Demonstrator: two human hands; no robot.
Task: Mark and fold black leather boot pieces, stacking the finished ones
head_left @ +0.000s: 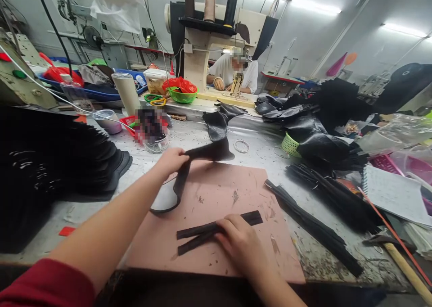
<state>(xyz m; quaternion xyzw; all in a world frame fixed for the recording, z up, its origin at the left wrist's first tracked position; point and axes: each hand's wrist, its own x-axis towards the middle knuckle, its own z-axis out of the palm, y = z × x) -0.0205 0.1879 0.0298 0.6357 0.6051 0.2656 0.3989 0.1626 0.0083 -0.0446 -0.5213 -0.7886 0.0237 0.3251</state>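
My left hand (173, 160) pinches the narrow part of a curved black leather piece (211, 151), which stretches right from my fingers, with a strip also hanging down toward a pale-lined, rounded lower end (165, 199). On the pink board (236, 181), my right hand (236, 235) has its fingers closed over a black zipper (199, 229). The zipper's two tapes spread apart on the left, and its joined end shows beyond my fingers on the right. Farther right lie more black zipper strips (313, 226).
Stacked black pieces (77, 158) stand at left. A clear cup (157, 142) and a green basket (182, 93) sit behind. Leather pieces (310, 131), a notebook (394, 194) and a wooden-handled hammer (405, 266) are at right. A person (249, 75) works behind the sewing machine (195, 50).
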